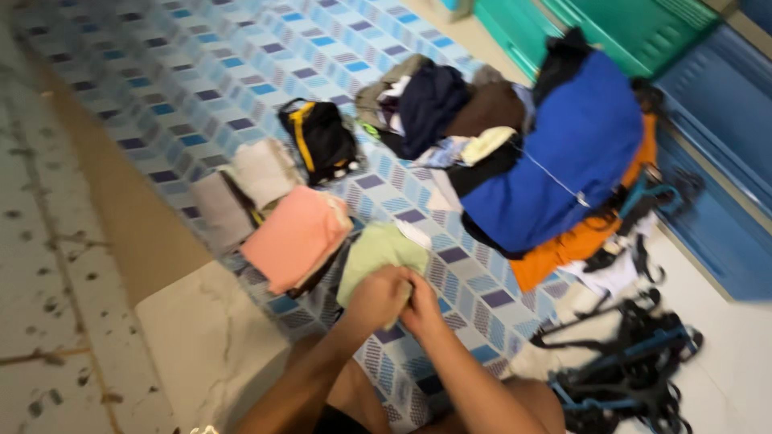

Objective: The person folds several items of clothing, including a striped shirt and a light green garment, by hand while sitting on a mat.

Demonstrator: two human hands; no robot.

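A pale green folded cloth [378, 255] is seen just below the middle of the view, lying on a patterned mat [241, 64] of blue, white and purple diamonds. Its near edge is gripped by both hands, which are pressed together at the cloth's 6 o'clock side. The left hand [376, 297] is curled closed over the fabric, and the right hand [420, 304] is closed against it, fingers tucked into the same bunched edge; how much cloth is held inside each fist cannot be told through the blur. Both bare forearms are seen rising from the bottom edge of the view. At 9 o'clock of the green cloth, just beside it, a folded pink garment [296, 237] is laid flat. Further out towards 10 o'clock, a cream folded piece [261, 170] and a pale grey folded piece [219, 210] are set side by side. At 11 o'clock, well apart, a black bag with a yellow strap [319, 138] is placed. At 1 to 2 o'clock a loose heap of clothes is piled, with a large blue garment [563, 157] on top, an orange garment [563, 249] beneath it, and dark navy and brown pieces [450, 104] at the far end. At 4 o'clock, a tangle of black and blue hangers [635, 362] is spread on the white floor. Blue and green metal lockers [708, 104] are seen along the upper right.
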